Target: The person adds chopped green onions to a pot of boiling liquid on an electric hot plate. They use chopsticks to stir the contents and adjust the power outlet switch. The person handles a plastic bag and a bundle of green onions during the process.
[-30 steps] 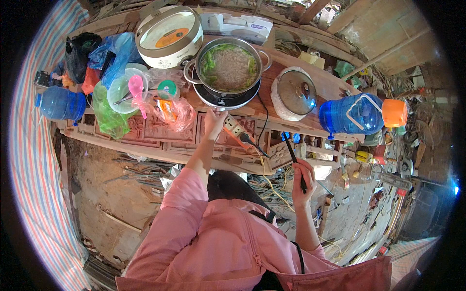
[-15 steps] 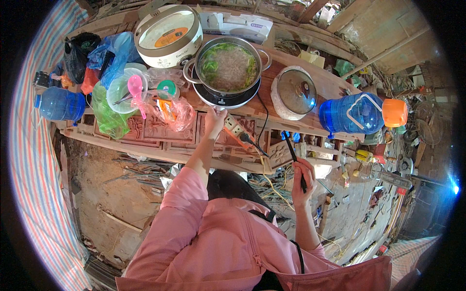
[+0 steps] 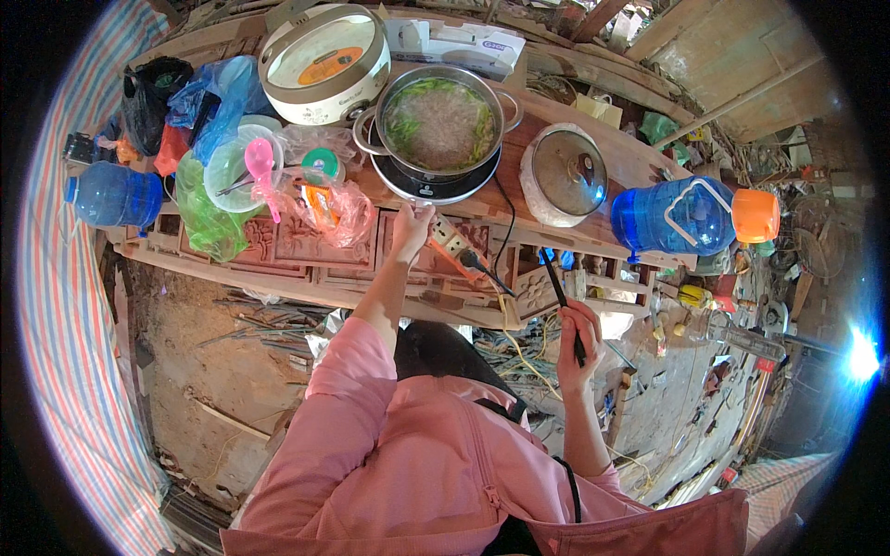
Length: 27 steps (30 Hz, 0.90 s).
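A steel pot (image 3: 438,123) with two handles holds bubbling broth and green leafy vegetables. It stands on a round black-topped electric hot plate (image 3: 436,189) with a pale rim. My left hand (image 3: 413,227) reaches to the front of that hot plate; its fingers are bent and closed at the front edge, hiding what is between them. In my right hand (image 3: 577,338), fingers are wrapped round a pair of black chopsticks (image 3: 554,283), held up in the air right of the hot plate and away from the pot.
A power strip (image 3: 454,243) with a black plug lies below the hot plate. Around the pot are a lidded pot (image 3: 567,176), a cream electric cooker (image 3: 324,69), a bowl with a pink ladle (image 3: 260,167), plastic bags (image 3: 209,218), and blue water jugs (image 3: 681,218) (image 3: 120,196).
Both hands keep nearly the same places, the left one by the hot plate and the right one with the chopsticks. A bright bluish light at the far right has grown larger.
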Motion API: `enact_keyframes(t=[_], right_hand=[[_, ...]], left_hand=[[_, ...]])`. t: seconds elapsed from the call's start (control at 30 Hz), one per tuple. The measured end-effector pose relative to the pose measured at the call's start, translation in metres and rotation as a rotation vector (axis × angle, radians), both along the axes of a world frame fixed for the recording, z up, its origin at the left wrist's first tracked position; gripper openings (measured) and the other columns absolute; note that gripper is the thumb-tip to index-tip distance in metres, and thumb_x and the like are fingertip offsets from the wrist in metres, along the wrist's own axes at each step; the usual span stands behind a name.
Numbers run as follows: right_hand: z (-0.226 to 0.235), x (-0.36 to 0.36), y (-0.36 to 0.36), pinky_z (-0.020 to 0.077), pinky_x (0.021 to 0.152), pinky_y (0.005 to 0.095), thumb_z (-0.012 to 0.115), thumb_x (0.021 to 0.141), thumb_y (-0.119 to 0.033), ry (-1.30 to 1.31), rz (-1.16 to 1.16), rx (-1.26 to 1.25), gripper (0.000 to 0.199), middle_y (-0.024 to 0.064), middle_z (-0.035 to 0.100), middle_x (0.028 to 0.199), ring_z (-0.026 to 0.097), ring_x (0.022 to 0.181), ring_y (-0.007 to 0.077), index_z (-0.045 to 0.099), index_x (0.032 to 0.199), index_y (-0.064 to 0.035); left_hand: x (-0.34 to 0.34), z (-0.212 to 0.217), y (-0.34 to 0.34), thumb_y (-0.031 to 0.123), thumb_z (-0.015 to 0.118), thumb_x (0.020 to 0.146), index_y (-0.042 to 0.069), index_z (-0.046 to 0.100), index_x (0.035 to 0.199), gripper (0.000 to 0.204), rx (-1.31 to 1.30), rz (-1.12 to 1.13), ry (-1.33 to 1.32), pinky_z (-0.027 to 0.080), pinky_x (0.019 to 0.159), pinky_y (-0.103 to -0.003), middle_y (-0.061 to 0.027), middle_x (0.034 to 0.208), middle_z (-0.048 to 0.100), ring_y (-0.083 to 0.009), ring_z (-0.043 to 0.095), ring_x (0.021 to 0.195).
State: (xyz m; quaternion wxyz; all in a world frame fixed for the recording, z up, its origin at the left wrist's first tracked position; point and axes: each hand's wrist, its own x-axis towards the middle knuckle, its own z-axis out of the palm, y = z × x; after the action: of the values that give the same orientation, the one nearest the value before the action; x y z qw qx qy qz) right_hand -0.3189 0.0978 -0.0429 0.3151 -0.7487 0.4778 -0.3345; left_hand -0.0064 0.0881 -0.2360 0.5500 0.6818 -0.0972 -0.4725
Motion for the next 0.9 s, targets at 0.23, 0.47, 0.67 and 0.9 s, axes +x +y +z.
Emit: enact_keyframes(t=[0.23,0.47,0.67,0.9], right_hand=[[0.000,0.001,0.003,0.0506,0.085,0.0341,0.059,0.090,0.002,0.018,0.006,-0.012,0.014,0.0165,0.065,0.109,0.064,0.097,0.0269,0.067,0.101,0.0010],[0.002,0.003,0.004,0.0507,0.085,0.0342,0.059,0.089,0.003,0.045,0.028,-0.027,0.016,0.0159,0.065,0.110,0.064,0.097,0.0271,0.067,0.102,0.0009],[0.001,0.004,0.004,0.0507,0.084,0.0343,0.059,0.089,0.003,0.040,0.032,-0.041,0.016,0.0162,0.065,0.110,0.064,0.097,0.0270,0.067,0.103,0.0015],[0.000,0.004,0.005,0.0509,0.084,0.0339,0.059,0.089,0.003,0.020,0.018,-0.025,0.016,0.0163,0.065,0.110,0.065,0.097,0.0268,0.067,0.102,0.0014]], left_hand=[[0.000,-0.006,0.004,0.022,0.068,0.091,0.000,0.051,0.097,0.029,0.000,-0.031,-0.081,0.041,0.040,-0.025,-0.0067,0.080,0.064,-0.0095,0.055,0.052],[-0.004,-0.032,0.009,0.020,0.073,0.085,-0.003,0.052,0.099,0.034,0.049,-0.014,-0.225,0.040,0.039,-0.024,-0.0048,0.073,0.061,-0.0084,0.053,0.048],[0.002,-0.037,0.009,0.031,0.080,0.076,-0.005,0.057,0.104,0.051,0.180,-0.033,-0.282,0.052,0.077,-0.035,-0.0195,0.100,0.067,-0.0271,0.068,0.089],[-0.004,-0.055,0.003,0.025,0.078,0.081,-0.004,0.053,0.101,0.043,0.053,0.061,-0.383,0.044,0.053,-0.028,-0.0111,0.084,0.064,-0.0149,0.057,0.062]])
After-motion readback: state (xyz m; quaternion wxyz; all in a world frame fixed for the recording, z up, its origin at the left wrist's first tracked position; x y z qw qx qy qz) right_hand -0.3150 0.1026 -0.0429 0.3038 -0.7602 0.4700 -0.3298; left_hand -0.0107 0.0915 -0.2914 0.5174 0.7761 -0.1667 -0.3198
